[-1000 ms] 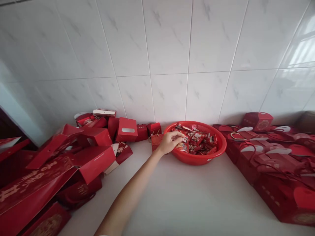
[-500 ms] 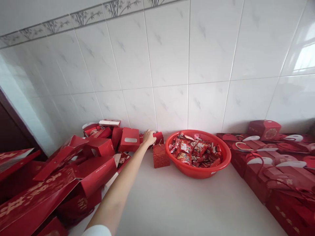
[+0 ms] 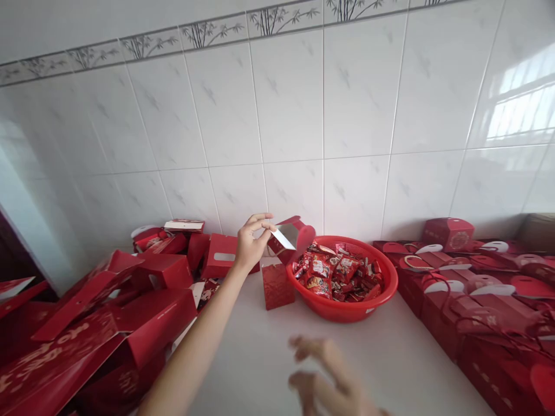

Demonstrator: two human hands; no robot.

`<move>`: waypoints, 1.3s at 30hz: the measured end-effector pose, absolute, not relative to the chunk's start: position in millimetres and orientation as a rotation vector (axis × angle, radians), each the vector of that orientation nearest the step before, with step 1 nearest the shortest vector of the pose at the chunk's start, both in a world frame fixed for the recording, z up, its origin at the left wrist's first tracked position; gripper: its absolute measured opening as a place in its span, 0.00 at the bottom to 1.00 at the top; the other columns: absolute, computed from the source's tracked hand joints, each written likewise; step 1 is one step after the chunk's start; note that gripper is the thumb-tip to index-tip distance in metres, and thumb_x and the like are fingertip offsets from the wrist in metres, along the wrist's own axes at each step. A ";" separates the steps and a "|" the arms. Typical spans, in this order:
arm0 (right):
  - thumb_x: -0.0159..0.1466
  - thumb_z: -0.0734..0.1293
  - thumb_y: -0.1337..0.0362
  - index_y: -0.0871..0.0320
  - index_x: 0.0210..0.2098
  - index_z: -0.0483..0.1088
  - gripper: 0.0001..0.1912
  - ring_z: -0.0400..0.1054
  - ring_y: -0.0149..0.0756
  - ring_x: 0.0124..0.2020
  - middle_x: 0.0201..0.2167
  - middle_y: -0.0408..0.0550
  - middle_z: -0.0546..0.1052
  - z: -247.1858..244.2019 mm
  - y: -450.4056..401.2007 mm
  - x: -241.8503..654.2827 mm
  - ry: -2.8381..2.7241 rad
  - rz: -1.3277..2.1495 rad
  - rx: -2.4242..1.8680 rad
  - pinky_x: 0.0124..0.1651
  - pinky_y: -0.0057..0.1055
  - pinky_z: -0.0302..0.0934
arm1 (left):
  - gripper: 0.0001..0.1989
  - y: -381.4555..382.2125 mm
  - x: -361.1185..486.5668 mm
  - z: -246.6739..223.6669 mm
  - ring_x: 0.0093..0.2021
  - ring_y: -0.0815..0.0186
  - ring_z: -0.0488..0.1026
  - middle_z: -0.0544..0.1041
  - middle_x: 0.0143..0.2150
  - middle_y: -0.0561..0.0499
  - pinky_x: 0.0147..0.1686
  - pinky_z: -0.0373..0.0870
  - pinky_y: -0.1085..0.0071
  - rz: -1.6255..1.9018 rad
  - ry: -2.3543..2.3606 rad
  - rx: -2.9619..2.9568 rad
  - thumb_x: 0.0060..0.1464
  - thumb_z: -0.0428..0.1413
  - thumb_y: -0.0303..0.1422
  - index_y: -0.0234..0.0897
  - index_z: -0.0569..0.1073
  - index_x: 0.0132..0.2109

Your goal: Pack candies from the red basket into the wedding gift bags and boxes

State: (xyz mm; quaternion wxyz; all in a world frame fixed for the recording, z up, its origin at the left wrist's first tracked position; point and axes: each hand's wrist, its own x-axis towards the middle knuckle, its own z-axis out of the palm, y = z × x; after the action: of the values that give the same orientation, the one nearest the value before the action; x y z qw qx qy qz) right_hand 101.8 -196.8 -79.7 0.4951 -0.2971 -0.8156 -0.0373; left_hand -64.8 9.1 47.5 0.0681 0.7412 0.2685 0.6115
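Raised above the table, my left hand (image 3: pixel 255 240) pinches an opened red box (image 3: pixel 288 236) by its edge, and a pale inner flap shows. The box hangs beside the left rim of a red plastic basket (image 3: pixel 390 283), which holds many red-wrapped snack packets (image 3: pixel 325 268). Below it on the table stands a small red patterned box (image 3: pixel 278 286). My right hand (image 3: pixel 321 367), blurred by motion, is low over the table in front of the basket, its fingers apart and nothing in them.
Red boxes and bags (image 3: pixel 156 312) lie in a jumbled heap on the left. Rows of red handled boxes (image 3: pixel 481 300) fill the right side of the white table (image 3: pixel 251 346). A tiled wall (image 3: pixel 295 115) stands behind.
My left hand has lifted the red box from the back of the table towards the basket. My right hand has come into view at the bottom. The view has shifted slightly.
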 end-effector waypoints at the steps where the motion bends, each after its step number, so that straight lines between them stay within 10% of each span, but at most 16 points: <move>1: 0.63 0.61 0.76 0.57 0.45 0.71 0.14 0.74 0.37 0.50 0.55 0.56 0.74 -63.7 -196.6 111.8 -1.839 -0.190 -0.663 0.50 0.31 0.72 | 0.09 -5.0 -62.9 49.5 0.51 0.60 0.76 0.80 0.46 0.48 0.55 0.72 0.60 1.807 0.713 2.252 0.53 0.54 0.28 0.40 0.75 0.26; 7: 0.66 0.67 0.67 0.54 0.39 0.75 0.05 0.70 0.48 0.58 0.53 0.54 0.75 15.9 -204.5 171.0 -1.577 -0.161 -1.029 0.55 0.45 0.69 | 0.10 -75.5 -44.8 43.6 0.50 0.60 0.76 0.79 0.46 0.47 0.51 0.74 0.62 1.445 0.455 2.261 0.54 0.55 0.27 0.40 0.76 0.26; 18: 0.68 0.68 0.63 0.46 0.48 0.80 0.11 0.56 0.44 0.70 0.70 0.46 0.59 21.8 -211.1 181.6 -2.347 0.347 -1.213 0.66 0.39 0.59 | 0.12 -87.0 -25.1 -8.2 0.42 0.64 0.76 0.78 0.45 0.46 0.45 0.74 0.67 1.100 0.361 2.119 0.58 0.56 0.27 0.39 0.79 0.28; 25: 0.63 0.72 0.54 0.55 0.47 0.77 0.16 0.67 0.55 0.59 0.64 0.56 0.67 10.0 -212.9 177.6 -2.462 0.113 -1.687 0.55 0.49 0.67 | 0.14 -77.0 -36.5 -9.8 0.37 0.65 0.77 0.78 0.46 0.45 0.40 0.74 0.66 0.854 0.445 2.247 0.55 0.50 0.26 0.37 0.78 0.26; 31: 0.65 0.70 0.55 0.52 0.56 0.71 0.21 0.75 0.46 0.44 0.51 0.54 0.74 -1.9 -208.5 179.4 -2.432 0.038 -1.733 0.42 0.38 0.69 | 0.17 -85.5 -39.6 -2.7 0.51 0.55 0.75 0.77 0.55 0.48 0.51 0.73 0.63 0.537 0.471 2.349 0.59 0.49 0.33 0.37 0.79 0.28; 39: 0.65 0.69 0.51 0.57 0.46 0.75 0.17 0.76 0.48 0.41 0.50 0.57 0.75 -0.3 -210.1 169.3 -2.467 0.074 -1.878 0.35 0.36 0.68 | 0.08 -121.0 -36.5 6.2 0.42 0.62 0.77 0.80 0.45 0.50 0.43 0.71 0.69 0.400 0.487 2.628 0.60 0.58 0.37 0.42 0.82 0.38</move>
State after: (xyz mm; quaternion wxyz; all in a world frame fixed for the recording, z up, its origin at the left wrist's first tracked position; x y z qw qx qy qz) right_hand 169.3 -210.1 -0.3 0.0201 -0.6056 -0.7952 0.0238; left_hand -36.5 -121.0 6.2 0.2177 0.9491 0.1759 0.1444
